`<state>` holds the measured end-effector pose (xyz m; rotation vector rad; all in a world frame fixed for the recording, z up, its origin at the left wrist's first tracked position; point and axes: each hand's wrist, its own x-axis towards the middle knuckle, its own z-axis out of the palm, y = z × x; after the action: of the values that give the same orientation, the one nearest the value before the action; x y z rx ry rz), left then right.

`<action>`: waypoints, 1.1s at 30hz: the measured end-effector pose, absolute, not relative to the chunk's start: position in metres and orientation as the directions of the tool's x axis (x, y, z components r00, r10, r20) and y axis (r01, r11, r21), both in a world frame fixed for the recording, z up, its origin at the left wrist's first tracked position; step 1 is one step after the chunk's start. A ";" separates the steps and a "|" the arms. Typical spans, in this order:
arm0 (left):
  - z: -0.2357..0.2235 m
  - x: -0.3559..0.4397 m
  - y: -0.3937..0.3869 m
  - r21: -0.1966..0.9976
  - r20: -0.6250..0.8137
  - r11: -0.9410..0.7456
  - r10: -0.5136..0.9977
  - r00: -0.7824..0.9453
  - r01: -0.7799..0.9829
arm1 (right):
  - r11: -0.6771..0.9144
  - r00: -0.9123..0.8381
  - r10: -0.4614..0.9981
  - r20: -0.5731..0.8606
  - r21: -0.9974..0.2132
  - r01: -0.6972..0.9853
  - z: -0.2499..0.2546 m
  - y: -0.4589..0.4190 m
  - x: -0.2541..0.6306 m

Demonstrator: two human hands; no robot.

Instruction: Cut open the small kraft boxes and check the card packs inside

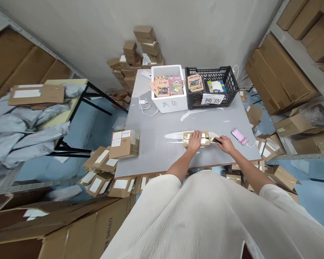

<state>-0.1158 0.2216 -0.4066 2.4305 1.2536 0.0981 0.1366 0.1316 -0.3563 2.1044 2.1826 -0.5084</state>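
A small cardboard parcel with a white label lies flat on the grey table, near its front edge. My left hand rests flat on top of it, fingers spread. My right hand is closed round a yellow-and-black box cutter. The cutter's tip meets the parcel's right end.
A phone on a cable lies right of my hand. At the table's back stand a white foam box and a black basket, both holding colourful books. Another parcel sits at the left edge. Many parcels lie on the floor.
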 end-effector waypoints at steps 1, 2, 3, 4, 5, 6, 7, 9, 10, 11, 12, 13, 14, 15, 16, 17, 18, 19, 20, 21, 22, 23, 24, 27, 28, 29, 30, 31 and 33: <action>-0.407 -0.116 0.221 0.381 -0.117 -0.517 0.795 0.595 0.766 | 0.018 -0.067 0.964 -0.258 -0.189 0.982 -0.359 0.131 0.141; -0.407 -0.117 0.221 0.381 -0.115 -0.517 0.796 0.594 0.766 | 0.023 -0.071 0.967 -0.245 -0.192 0.981 -0.360 0.130 0.145; -0.408 -0.117 0.220 0.381 -0.115 -0.516 0.797 0.593 0.768 | 0.027 -0.075 0.969 -0.236 -0.199 0.980 -0.362 0.129 0.150; -0.408 -0.118 0.220 0.381 -0.116 -0.512 0.800 0.589 0.770 | 0.029 -0.077 0.971 -0.227 -0.209 0.977 -0.363 0.130 0.154; -0.409 -0.118 0.220 0.381 -0.119 -0.507 0.803 0.585 0.773 | 0.024 -0.073 0.974 -0.215 -0.223 0.975 -0.364 0.130 0.158; -0.409 -0.119 0.221 0.383 -0.123 -0.504 0.803 0.583 0.775 | 0.008 -0.056 0.979 -0.196 -0.238 0.971 -0.364 0.132 0.162; -0.409 -0.119 0.221 0.386 -0.127 -0.503 0.801 0.585 0.773 | -0.019 -0.025 0.985 -0.170 -0.252 0.967 -0.365 0.134 0.166; -0.410 -0.119 0.221 0.393 -0.139 -0.501 0.796 0.589 0.771 | -0.095 0.062 0.990 -0.125 -0.278 0.956 -0.366 0.141 0.174; -0.409 -0.118 0.221 0.396 -0.145 -0.496 0.797 0.586 0.772 | -0.131 0.102 0.988 -0.114 -0.288 0.948 -0.366 0.145 0.176; -0.409 -0.117 0.221 0.400 -0.149 -0.488 0.801 0.580 0.776 | -0.151 0.119 0.985 -0.123 -0.300 0.942 -0.367 0.149 0.178; -0.408 -0.117 0.220 0.405 -0.148 -0.476 0.808 0.570 0.781 | -0.162 0.124 0.983 -0.138 -0.318 0.934 -0.368 0.153 0.177; -0.407 -0.117 0.219 0.413 -0.145 -0.463 0.817 0.558 0.784 | -0.167 0.121 0.981 -0.152 -0.343 0.924 -0.369 0.157 0.175; -0.406 -0.117 0.218 0.424 -0.140 -0.451 0.824 0.549 0.785 | -0.170 0.115 0.980 -0.164 -0.371 0.913 -0.370 0.162 0.172; -0.404 -0.119 0.216 0.437 -0.135 -0.442 0.829 0.543 0.784 | -0.170 0.108 0.979 -0.173 -0.400 0.901 -0.371 0.166 0.167; -0.402 -0.122 0.214 0.448 -0.131 -0.434 0.833 0.538 0.781 | -0.168 0.098 0.979 -0.181 -0.427 0.889 -0.372 0.169 0.162; -0.400 -0.126 0.212 0.457 -0.129 -0.427 0.836 0.533 0.780 | -0.163 0.084 0.978 -0.190 -0.450 0.878 -0.374 0.173 0.155; -0.398 -0.131 0.210 0.462 -0.126 -0.418 0.842 0.525 0.782 | -0.156 0.066 0.977 -0.201 -0.471 0.868 -0.375 0.177 0.149; -0.396 -0.136 0.207 0.461 -0.123 -0.406 0.851 0.510 0.789 | -0.145 0.045 0.977 -0.210 -0.490 0.860 -0.376 0.182 0.143; -0.394 -0.142 0.204 0.457 -0.118 -0.392 0.863 0.491 0.798 | -0.130 0.022 0.976 -0.215 -0.506 0.853 -0.377 0.187 0.136; -0.392 -0.148 0.201 0.451 -0.112 -0.380 0.874 0.473 0.807 | -0.113 -0.002 0.977 -0.215 -0.520 0.847 -0.379 0.192 0.129; -0.391 -0.153 0.198 0.446 -0.110 -0.372 0.880 0.462 0.814 | -0.094 -0.025 0.977 -0.213 -0.529 0.843 -0.379 0.198 0.122; -0.390 -0.158 0.194 0.441 -0.116 -0.369 0.880 0.460 0.818 | -0.072 -0.049 0.977 -0.209 -0.535 0.842 -0.380 0.204 0.115; -0.389 -0.162 0.191 0.438 -0.132 -0.371 0.874 0.467 0.819 | -0.050 -0.074 0.975 -0.208 -0.536 0.843 -0.381 0.210 0.107; -0.391 -0.170 0.183 0.425 -0.203 -0.382 0.843 0.498 0.821 | -0.009 -0.139 0.960 -0.245 -0.520 0.854 -0.382 0.224 0.087; -0.392 -0.171 0.181 0.419 -0.221 -0.377 0.840 0.495 0.826 | -0.008 -0.148 0.953 -0.265 -0.508 0.861 -0.383 0.226 0.082; -0.394 -0.171 0.180 0.414 -0.228 -0.370 0.842 0.488 0.832 | -0.015 -0.146 0.947 -0.286 -0.492 0.870 -0.383 0.227 0.079; -0.396 -0.171 0.179 0.413 -0.225 -0.364 0.847 0.481 0.835 | -0.029 -0.132 0.944 -0.303 -0.474 0.880 -0.383 0.226 0.077; -0.398 -0.171 0.180 0.417 -0.214 -0.359 0.854 0.474 0.835 | -0.050 -0.109 0.943 -0.314 -0.457 0.888 -0.383 0.225 0.076; -0.402 -0.170 0.183 0.436 -0.176 -0.356 0.867 0.466 0.827 | -0.098 -0.053 0.946 -0.319 -0.440 0.893 -0.384 0.218 0.077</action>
<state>-0.1696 0.1831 -0.4022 2.2517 1.4103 0.1161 0.0773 0.2179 -0.3835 2.2251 2.1710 -0.9045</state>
